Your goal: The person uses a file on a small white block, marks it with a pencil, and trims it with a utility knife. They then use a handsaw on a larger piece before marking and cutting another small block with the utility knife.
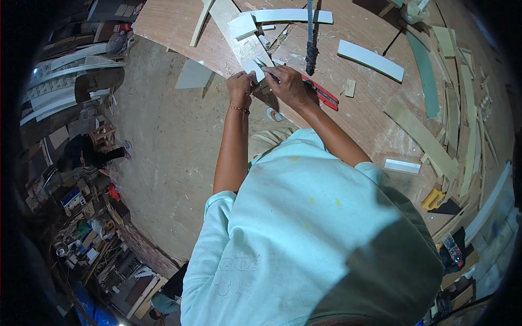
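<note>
At the near edge of the wooden workbench (359,103), my left hand (240,88) is closed on a small white piece (254,69). My right hand (288,86) grips a slim dark tool with a pointed tip, which meets the white piece; its exact kind is hard to make out. Beneath lies a long pale board (232,27) reaching away from me. Just right of my right hand is a red-handled tool (326,99) that looks like pliers. A white block (242,26) and a curved white strip (304,16) lie beyond my hands.
A dark saw-like blade (310,41) lies right of the board. Another curved white strip (371,60), wood offcuts (421,136) and a yellow-handled saw (433,199) are on the right. A person in dark clothing (81,152) sits at far left, near piled scraps.
</note>
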The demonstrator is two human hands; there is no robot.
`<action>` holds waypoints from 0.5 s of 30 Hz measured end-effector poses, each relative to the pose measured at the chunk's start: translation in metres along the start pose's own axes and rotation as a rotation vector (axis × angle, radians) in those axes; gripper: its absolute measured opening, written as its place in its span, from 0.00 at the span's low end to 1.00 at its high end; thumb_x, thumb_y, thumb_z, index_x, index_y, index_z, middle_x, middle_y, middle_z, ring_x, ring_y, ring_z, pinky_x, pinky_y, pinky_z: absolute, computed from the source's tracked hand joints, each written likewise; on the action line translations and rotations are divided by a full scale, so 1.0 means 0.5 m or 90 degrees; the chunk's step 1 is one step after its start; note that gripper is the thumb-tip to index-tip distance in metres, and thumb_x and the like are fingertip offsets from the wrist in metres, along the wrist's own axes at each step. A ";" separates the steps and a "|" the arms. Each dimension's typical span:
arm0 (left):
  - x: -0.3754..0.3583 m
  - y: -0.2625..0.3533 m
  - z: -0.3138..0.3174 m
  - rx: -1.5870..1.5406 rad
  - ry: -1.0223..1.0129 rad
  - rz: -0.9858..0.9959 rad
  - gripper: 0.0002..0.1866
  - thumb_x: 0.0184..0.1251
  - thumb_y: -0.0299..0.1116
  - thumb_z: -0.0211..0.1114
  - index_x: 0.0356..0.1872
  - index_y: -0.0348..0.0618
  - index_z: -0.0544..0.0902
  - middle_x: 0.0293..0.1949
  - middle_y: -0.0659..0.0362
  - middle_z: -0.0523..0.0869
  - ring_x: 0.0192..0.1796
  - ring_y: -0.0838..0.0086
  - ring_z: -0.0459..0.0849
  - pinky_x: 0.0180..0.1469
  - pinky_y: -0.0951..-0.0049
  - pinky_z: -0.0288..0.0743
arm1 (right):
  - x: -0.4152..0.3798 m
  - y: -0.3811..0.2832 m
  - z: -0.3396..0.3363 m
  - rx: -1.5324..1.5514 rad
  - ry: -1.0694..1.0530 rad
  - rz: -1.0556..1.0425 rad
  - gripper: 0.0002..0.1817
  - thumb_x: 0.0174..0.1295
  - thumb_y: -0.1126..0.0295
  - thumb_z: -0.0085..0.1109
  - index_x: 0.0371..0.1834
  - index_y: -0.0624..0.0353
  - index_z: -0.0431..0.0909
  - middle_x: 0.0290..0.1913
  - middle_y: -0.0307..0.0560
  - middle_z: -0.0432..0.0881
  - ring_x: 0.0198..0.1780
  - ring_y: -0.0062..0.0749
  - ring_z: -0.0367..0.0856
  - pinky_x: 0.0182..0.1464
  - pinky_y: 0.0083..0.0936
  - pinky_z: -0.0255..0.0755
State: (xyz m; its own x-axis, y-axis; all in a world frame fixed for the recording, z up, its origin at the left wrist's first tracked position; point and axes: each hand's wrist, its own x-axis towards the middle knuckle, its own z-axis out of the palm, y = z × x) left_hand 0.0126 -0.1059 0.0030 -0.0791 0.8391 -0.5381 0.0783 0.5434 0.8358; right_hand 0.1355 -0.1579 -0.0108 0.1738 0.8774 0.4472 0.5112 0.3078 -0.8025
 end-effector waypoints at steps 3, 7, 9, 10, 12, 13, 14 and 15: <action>0.003 -0.001 0.000 0.012 0.010 -0.004 0.10 0.48 0.23 0.60 0.11 0.38 0.70 0.14 0.61 0.71 0.15 0.77 0.69 0.17 0.76 0.71 | 0.006 -0.009 -0.008 -0.005 -0.013 0.005 0.06 0.47 0.74 0.53 0.28 0.64 0.77 0.25 0.53 0.78 0.28 0.43 0.77 0.32 0.32 0.71; -0.003 0.005 0.002 0.005 0.010 -0.010 0.10 0.47 0.23 0.60 0.11 0.38 0.71 0.14 0.60 0.71 0.15 0.77 0.69 0.16 0.76 0.70 | 0.008 -0.042 -0.042 -0.054 -0.098 0.042 0.06 0.47 0.73 0.51 0.23 0.64 0.76 0.23 0.55 0.77 0.27 0.44 0.77 0.33 0.33 0.71; -0.003 0.005 -0.001 0.016 0.007 -0.012 0.10 0.47 0.23 0.60 0.11 0.37 0.71 0.14 0.60 0.71 0.14 0.77 0.69 0.16 0.75 0.70 | 0.013 -0.062 -0.062 -0.081 -0.154 0.083 0.07 0.46 0.73 0.52 0.25 0.64 0.77 0.24 0.55 0.77 0.28 0.44 0.77 0.33 0.32 0.71; -0.002 0.006 -0.001 0.029 0.003 -0.013 0.10 0.48 0.22 0.60 0.11 0.37 0.71 0.14 0.60 0.71 0.14 0.77 0.69 0.16 0.75 0.70 | 0.014 -0.066 -0.068 -0.108 -0.208 0.124 0.07 0.46 0.73 0.52 0.27 0.64 0.77 0.25 0.56 0.78 0.28 0.44 0.77 0.33 0.31 0.71; -0.004 0.005 0.000 0.016 0.009 -0.004 0.10 0.48 0.23 0.59 0.11 0.37 0.71 0.14 0.59 0.71 0.14 0.77 0.69 0.16 0.75 0.71 | 0.006 -0.059 -0.069 -0.100 -0.190 0.129 0.08 0.46 0.73 0.52 0.27 0.64 0.77 0.25 0.56 0.78 0.28 0.44 0.77 0.33 0.31 0.71; -0.005 0.005 0.001 0.002 0.016 0.006 0.10 0.48 0.23 0.59 0.11 0.37 0.71 0.14 0.59 0.71 0.14 0.77 0.69 0.16 0.75 0.71 | 0.004 -0.056 -0.069 -0.090 -0.172 0.134 0.08 0.47 0.72 0.52 0.27 0.64 0.77 0.25 0.55 0.78 0.27 0.43 0.77 0.32 0.31 0.71; -0.004 0.006 0.003 0.000 0.017 0.007 0.10 0.48 0.23 0.59 0.11 0.37 0.71 0.14 0.59 0.71 0.14 0.77 0.69 0.16 0.75 0.71 | 0.004 -0.051 -0.068 -0.091 -0.172 0.131 0.08 0.47 0.72 0.52 0.27 0.64 0.77 0.25 0.55 0.78 0.27 0.43 0.77 0.32 0.31 0.71; -0.002 0.004 0.002 0.011 0.016 0.010 0.10 0.48 0.23 0.59 0.11 0.37 0.71 0.14 0.59 0.71 0.15 0.77 0.70 0.16 0.75 0.71 | 0.004 -0.051 -0.067 -0.077 -0.138 0.111 0.08 0.47 0.72 0.52 0.28 0.64 0.77 0.25 0.55 0.78 0.28 0.43 0.77 0.32 0.30 0.71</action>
State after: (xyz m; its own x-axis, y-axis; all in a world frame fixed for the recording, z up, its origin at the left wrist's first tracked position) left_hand 0.0138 -0.1057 0.0049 -0.1035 0.8464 -0.5224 0.0973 0.5313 0.8416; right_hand 0.1511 -0.1762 0.0239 0.0913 0.9752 0.2018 0.5884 0.1107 -0.8010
